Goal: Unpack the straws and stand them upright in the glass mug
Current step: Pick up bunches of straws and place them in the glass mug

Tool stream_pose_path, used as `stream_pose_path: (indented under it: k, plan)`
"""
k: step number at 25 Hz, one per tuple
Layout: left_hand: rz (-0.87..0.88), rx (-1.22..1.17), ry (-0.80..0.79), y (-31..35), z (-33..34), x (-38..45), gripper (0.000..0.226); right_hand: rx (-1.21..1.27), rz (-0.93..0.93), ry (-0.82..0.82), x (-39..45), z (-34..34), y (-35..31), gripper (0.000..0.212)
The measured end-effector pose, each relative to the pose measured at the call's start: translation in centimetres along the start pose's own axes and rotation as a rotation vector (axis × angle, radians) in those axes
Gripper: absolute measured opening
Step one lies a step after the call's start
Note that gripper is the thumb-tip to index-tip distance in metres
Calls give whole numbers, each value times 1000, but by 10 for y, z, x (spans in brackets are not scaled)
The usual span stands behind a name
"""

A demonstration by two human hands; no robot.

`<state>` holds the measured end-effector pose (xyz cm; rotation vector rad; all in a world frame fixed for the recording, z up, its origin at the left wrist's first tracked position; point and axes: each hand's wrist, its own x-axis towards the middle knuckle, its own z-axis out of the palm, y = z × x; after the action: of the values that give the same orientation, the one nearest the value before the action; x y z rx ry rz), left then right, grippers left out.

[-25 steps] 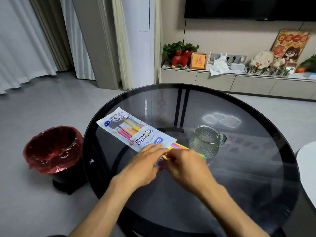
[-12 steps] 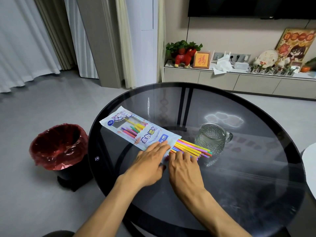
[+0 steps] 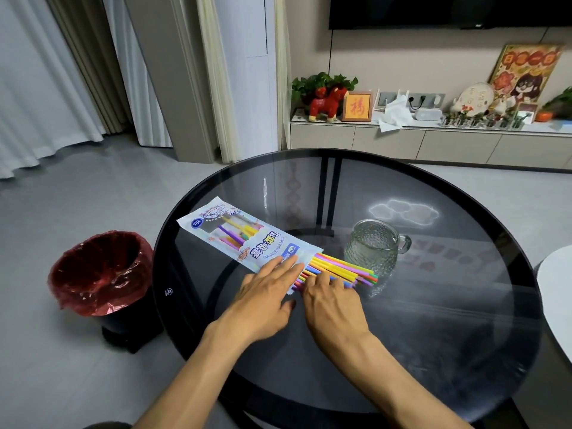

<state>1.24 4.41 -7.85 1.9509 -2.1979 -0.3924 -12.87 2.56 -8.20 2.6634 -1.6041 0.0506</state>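
half the straws [image 3: 343,269] are now drawn out of the packet [image 3: 247,243], beside the mug [image 3: 371,252]; left hand [image 3: 266,292] is pressed flat on the packet, right hand [image 3: 332,297] fingers spread on straws.

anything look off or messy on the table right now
Nothing damaged or spilled. The straws lie flat, half out of the open packet, fanned beside the glass mug, which stands upright and empty. The left hand pins the packet; the right hand presses the straws.
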Motion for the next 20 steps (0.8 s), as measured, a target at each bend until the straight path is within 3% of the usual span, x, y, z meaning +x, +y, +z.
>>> stream_pose_path:
  k: [3,6,8,9,12,14,16,18,20]
  plan:
    - [-16,13,-15,-2,0,1,70,-74,-69,34,-11,-28,17,19]
    - [-33,13,-17,-4,0,6,73,-86,-49,-62,-29,-55,72,24]
    - [-45,-5,-8,-1,0,11,73,-46,1,-122,-48,-75,115,16]
    - [-51,-15,-13,1,0,13,73,1,21,-163,-58,-85,133,8]
    - [-80,-59,-24,4,3,18,76,388,82,-288,-88,-104,181,25]
    - [-104,-119,100,13,-1,21,82,688,118,-219,-98,-109,195,26]
    - [-85,-99,408,31,-12,16,88,681,120,-97,-94,-100,193,27]
    - [117,88,629,57,-20,6,92,468,25,-85,-85,-94,175,28]
    - [388,316,622,78,-16,0,80,481,-115,-192,-79,-92,154,27]
